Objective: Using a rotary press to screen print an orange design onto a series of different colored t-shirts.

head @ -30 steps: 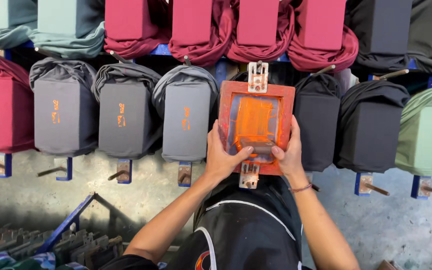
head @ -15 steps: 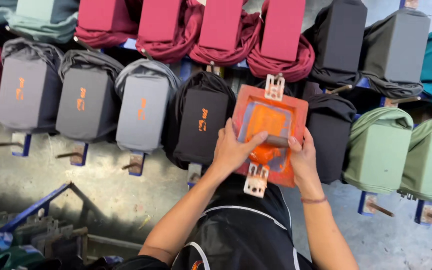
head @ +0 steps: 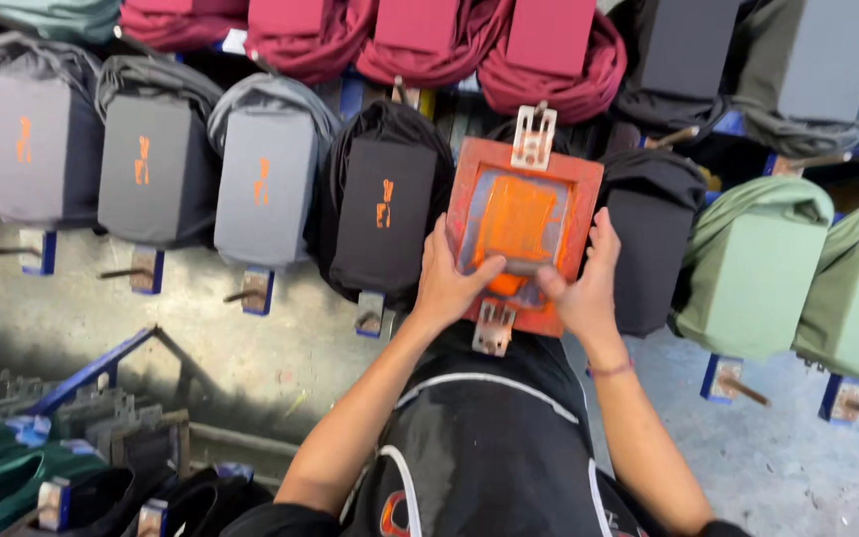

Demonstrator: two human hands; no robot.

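A small red-orange printing frame [head: 589,189] with an orange-inked mesh lies over a dark-shirted board that it mostly hides. Metal brackets [head: 534,134] stick out at its far and near ends. My left hand [head: 444,288] grips its near left side. Gripping the near right side is my right hand [head: 589,288]. Both thumbs reach inward onto a grey bar [head: 511,267] across the mesh. Just left stands a black shirt [head: 385,214] on its board with a small orange print. To the right, a black shirt [head: 653,249] shows no print.
Grey shirts with orange prints [head: 260,184] fill boards to the left, green shirts [head: 748,268] to the right, and maroon ones [head: 549,50] run along the far row. Metal pegs stick out under the boards. Blue racks with more shirts [head: 12,467] sit at the lower left on the concrete floor.
The frame went one board to the right with both hands on it. The black shirt it covered a second ago now shows an orange print. The view shifted right too.
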